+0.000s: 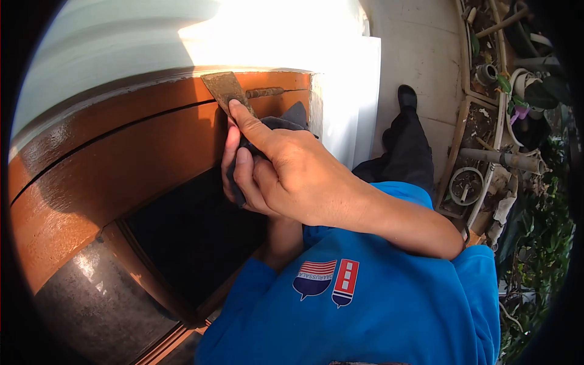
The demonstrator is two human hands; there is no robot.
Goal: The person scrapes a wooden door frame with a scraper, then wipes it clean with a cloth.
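Note:
A scraper (220,86) with a wide, stained metal blade rests against the orange-brown wooden frame (164,112). My right hand (298,167) is closed, its index finger stretched along the blade and the other fingers curled. Beneath it, my left hand (228,152) is mostly covered, with bent fingers showing around a dark grey cloth (294,115). The hands overlap, so the scraper's handle is hidden. Just beyond the blade sits a worn barrel-shaped fitting, like a hinge (265,92), on the wood.
A dark panel (188,231) is set in the frame below my hands. Pale wall (121,55) borders the frame, and a white panel (359,103) stands beside it. At right, a tiled walkway (420,36) runs along planter boxes with pots, pipes (502,159) and plants.

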